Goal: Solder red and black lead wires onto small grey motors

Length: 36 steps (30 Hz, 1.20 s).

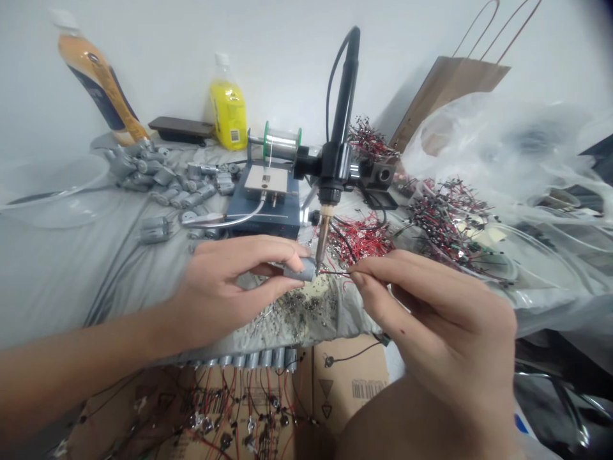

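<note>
My left hand grips a small grey cylindrical motor on its side, thumb below and fingers above. The motor's right end is at the tip of a soldering iron, which a black stand clamp holds pointing down. From the right, my right hand pinches a thin wire between thumb and forefinger. The wire's free end reaches the motor end beside the iron tip; whether it is joined there I cannot tell. Behind the iron stands a solder feeder carrying a spool of solder wire.
Loose motors are heaped at the back left. Piles of red and black wires lie behind my right hand. Finished-looking motors with wires line a cardboard box at the front. Two bottles, a paper bag and plastic bags stand around the back.
</note>
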Motion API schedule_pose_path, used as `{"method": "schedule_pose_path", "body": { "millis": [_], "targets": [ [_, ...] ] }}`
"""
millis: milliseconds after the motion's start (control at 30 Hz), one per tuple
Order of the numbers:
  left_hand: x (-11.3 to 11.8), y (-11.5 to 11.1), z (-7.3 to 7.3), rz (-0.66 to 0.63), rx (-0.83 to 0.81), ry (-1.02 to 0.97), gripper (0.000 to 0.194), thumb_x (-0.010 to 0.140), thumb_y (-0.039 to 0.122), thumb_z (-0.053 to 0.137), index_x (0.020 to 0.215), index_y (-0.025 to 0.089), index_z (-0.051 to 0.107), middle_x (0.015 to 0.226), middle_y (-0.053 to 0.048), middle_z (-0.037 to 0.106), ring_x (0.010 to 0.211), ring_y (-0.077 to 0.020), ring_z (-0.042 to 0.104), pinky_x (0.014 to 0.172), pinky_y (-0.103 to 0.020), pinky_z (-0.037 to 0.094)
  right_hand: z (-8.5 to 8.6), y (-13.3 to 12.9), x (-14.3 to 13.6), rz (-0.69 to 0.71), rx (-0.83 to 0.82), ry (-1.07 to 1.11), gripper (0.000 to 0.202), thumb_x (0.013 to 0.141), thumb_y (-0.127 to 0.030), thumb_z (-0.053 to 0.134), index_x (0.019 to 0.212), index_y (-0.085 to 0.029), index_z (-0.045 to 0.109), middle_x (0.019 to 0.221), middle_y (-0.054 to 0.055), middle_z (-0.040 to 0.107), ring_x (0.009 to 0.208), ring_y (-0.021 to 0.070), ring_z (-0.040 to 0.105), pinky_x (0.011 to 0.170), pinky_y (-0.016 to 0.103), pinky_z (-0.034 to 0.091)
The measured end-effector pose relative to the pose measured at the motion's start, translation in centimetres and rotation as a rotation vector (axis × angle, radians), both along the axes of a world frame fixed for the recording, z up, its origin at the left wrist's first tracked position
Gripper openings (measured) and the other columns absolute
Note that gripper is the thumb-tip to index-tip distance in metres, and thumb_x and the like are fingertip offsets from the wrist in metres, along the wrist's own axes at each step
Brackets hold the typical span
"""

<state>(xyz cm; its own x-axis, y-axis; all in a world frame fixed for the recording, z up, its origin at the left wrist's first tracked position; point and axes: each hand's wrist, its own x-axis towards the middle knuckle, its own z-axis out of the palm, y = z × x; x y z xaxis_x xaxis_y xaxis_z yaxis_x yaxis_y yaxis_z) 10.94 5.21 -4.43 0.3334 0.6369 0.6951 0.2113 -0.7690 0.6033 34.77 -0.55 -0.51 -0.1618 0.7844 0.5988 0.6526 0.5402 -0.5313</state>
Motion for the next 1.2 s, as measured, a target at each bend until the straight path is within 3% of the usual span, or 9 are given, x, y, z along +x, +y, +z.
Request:
{"method": "schedule_pose_path", "body": {
  "millis": [767, 1200],
  "targets": [
    [-0.15, 0.01, -0.04, 0.018, 0.027, 0.017, 0.016, 0.094, 0.016, 0.076, 0.102, 0.03, 0.075, 0.11, 0.007, 0.082, 0.091, -0.0156, 0.08, 0.074, -0.027, 0.074, 0.05, 0.36, 0.0, 0.038, 0.005, 0.006, 0.011, 0.099, -0.014, 0.071, 0.094, -0.023, 0.073, 0.084, -0.004, 0.072, 0.069, 0.0064, 0.06, 0.061, 0.022, 0.045],
    [-0.12, -0.03, 0.07, 0.016, 0.023, 0.014, 0.016, 0.094, 0.016, 0.077, 0.101, 0.031, 0.075, 0.109, 0.005, 0.082, 0.089, -0.0187, 0.081, 0.07, -0.033, 0.074, -0.02, 0.44, -0.15, 0.037, -0.015, 0.006, 0.013, 0.1, -0.013, 0.069, 0.093, -0.024, 0.073, 0.081, -0.006, 0.069, 0.068, 0.0057, 0.057, 0.061, 0.022, 0.043]
  ]
}}
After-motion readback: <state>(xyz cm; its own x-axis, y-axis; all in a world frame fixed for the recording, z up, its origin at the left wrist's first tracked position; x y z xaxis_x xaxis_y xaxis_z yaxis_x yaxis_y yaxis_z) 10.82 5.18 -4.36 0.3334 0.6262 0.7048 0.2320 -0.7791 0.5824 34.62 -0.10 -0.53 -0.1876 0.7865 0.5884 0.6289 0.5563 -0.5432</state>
